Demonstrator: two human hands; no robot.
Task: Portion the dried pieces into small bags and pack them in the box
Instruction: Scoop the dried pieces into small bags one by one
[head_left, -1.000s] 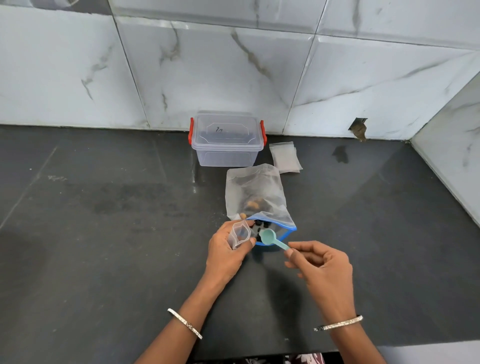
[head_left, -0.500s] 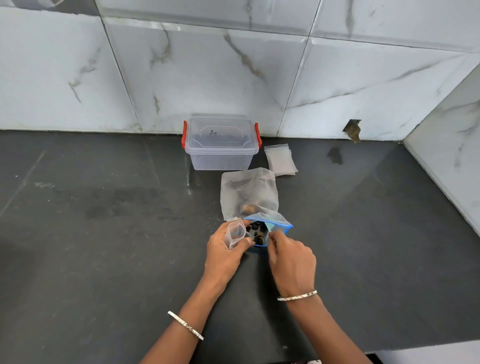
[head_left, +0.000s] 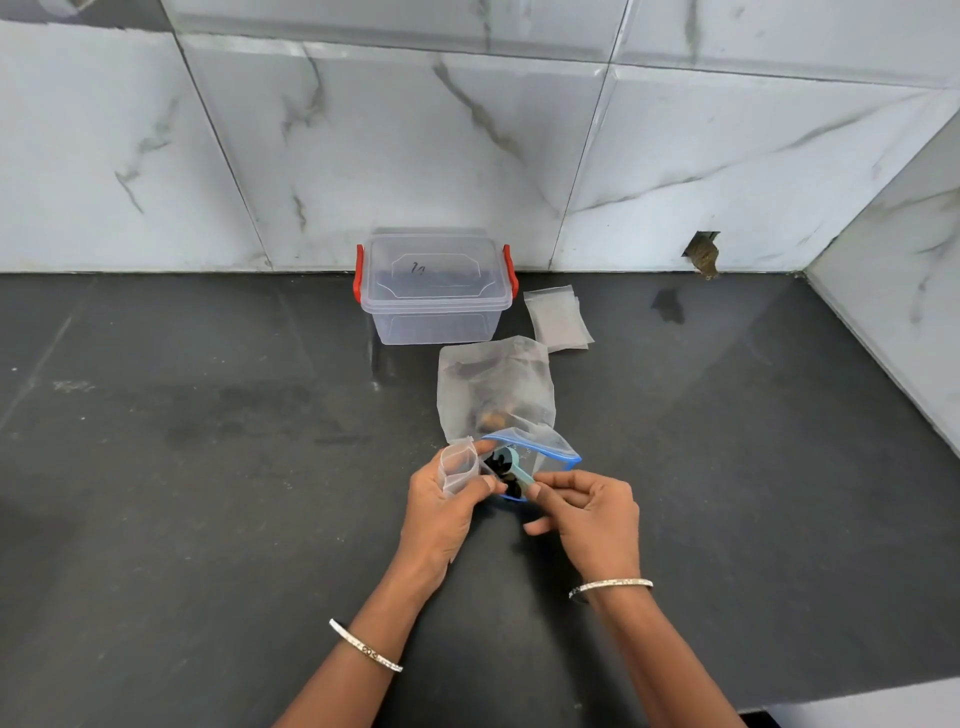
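A large frosted zip bag (head_left: 496, 387) with a blue rim lies open on the dark counter, dark dried pieces (head_left: 504, 473) showing at its mouth. My left hand (head_left: 447, 512) pinches a small clear bag (head_left: 457, 465), held open and upright just left of that mouth. My right hand (head_left: 589, 512) grips the handle of a teal scoop (head_left: 511, 465), whose bowl sits inside the large bag's mouth among the pieces. A clear plastic box (head_left: 435, 291) with red latches and its lid on stands behind, against the wall.
A small stack of empty clear bags (head_left: 557, 318) lies right of the box. Marble-tiled walls close the back and right side, with a hole (head_left: 702, 254) in the back tiles. The counter's front edge runs at the lower right.
One second ago the scoop was at the bag's mouth; my right hand then pushed into the bag and has now drawn back, with the scoop's bowl among the pieces. My left hand stayed put.
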